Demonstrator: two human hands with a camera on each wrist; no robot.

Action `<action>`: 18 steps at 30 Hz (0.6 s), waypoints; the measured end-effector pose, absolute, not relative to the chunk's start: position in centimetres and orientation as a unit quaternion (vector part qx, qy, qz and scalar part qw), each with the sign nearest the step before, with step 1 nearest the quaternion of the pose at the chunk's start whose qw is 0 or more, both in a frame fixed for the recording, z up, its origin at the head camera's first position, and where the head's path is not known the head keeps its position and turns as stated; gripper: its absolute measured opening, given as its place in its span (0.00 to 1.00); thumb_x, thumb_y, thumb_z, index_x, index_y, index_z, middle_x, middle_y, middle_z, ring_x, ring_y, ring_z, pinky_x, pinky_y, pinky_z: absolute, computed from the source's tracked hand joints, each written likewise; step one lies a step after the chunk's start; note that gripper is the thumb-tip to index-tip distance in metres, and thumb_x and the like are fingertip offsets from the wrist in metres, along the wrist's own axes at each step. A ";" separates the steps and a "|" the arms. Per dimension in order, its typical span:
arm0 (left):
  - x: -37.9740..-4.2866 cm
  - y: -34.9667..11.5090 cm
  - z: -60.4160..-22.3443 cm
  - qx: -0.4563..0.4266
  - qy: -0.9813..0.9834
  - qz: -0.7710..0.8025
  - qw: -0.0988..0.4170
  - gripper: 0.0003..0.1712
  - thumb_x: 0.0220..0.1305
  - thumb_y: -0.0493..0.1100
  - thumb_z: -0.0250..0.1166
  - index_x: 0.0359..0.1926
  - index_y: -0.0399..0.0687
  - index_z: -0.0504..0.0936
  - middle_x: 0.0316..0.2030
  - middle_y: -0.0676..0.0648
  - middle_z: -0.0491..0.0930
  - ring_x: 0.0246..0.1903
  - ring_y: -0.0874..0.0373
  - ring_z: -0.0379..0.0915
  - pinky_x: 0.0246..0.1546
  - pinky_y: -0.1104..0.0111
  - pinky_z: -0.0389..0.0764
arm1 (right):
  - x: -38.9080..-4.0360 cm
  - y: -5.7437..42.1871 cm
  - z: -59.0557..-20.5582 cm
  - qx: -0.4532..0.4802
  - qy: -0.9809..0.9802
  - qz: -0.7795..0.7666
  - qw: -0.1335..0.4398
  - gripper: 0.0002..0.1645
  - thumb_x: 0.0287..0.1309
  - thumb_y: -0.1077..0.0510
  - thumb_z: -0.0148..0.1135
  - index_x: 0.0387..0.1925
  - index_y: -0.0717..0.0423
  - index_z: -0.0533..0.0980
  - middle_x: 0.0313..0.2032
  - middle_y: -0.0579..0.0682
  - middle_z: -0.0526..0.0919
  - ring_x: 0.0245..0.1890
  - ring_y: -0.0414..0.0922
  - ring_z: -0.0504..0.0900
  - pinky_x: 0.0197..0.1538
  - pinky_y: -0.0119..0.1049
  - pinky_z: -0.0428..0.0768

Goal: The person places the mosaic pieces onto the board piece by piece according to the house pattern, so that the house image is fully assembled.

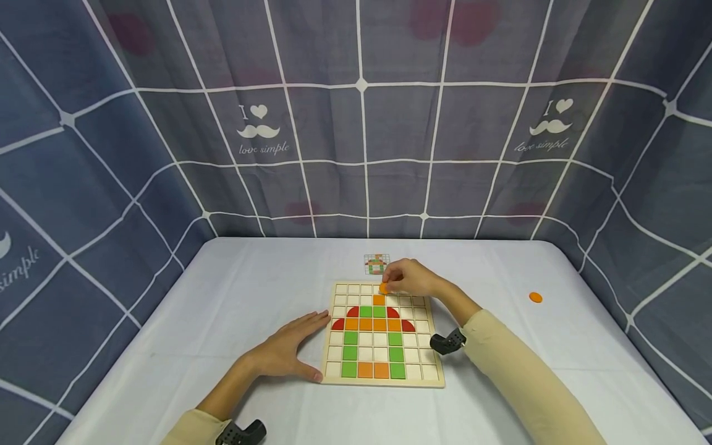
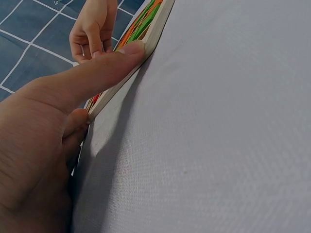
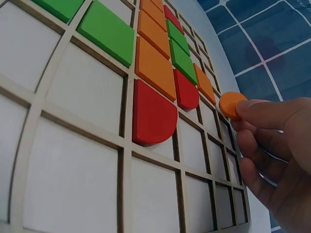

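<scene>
A wooden grid board (image 1: 384, 382) lies on the white table, with green and orange squares and red quarter-round pieces set in some of its cells. My right hand (image 1: 410, 277) pinches an orange round disc (image 3: 232, 105) between thumb and fingers, over the board's far edge just beyond a single orange square (image 1: 379, 300). The left hand (image 1: 289, 347) rests at the board's left side, fingers extended; in the left wrist view its thumb (image 2: 112, 63) touches the board's side.
A small printed pattern card (image 1: 376, 264) lies just past the board's far edge. Another orange disc (image 1: 535, 297) lies on the table (image 1: 500, 259) to the right. Dark gridded cloth (image 1: 328, 123) hangs behind and at both sides.
</scene>
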State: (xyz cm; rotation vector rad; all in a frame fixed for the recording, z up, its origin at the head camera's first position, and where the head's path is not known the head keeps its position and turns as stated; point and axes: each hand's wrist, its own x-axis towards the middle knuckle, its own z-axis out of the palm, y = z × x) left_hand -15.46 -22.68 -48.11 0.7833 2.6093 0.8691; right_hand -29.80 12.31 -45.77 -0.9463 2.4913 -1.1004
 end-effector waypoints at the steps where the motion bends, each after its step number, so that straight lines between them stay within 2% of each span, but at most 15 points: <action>1: -15.5 -22.7 -48.1 0.271 0.904 0.301 0.141 0.67 0.45 0.70 0.79 0.81 0.52 0.59 0.80 0.55 0.53 0.79 0.45 0.43 0.71 0.35 0.50 | -29.8 12.2 -45.7 -0.327 0.858 -0.375 0.126 0.02 0.67 0.64 0.68 0.40 0.57 0.83 0.32 0.44 0.87 0.32 0.42 0.83 0.40 0.36 0.82; 13: -15.5 -22.7 -48.1 0.273 0.903 0.301 0.139 0.67 0.46 0.70 0.79 0.81 0.51 0.59 0.80 0.54 0.53 0.78 0.45 0.44 0.71 0.36 0.50 | -30.0 11.5 -45.7 -0.319 0.861 -0.370 0.139 0.03 0.70 0.63 0.66 0.41 0.57 0.85 0.35 0.45 0.88 0.34 0.43 0.84 0.39 0.37 0.82; 18: -15.5 -22.8 -48.2 0.273 0.903 0.301 0.138 0.67 0.45 0.70 0.79 0.81 0.51 0.59 0.80 0.55 0.53 0.79 0.45 0.44 0.71 0.36 0.50 | -30.3 11.3 -45.8 -0.332 0.863 -0.356 0.138 0.04 0.69 0.62 0.67 0.41 0.55 0.86 0.35 0.43 0.87 0.37 0.42 0.84 0.43 0.37 0.84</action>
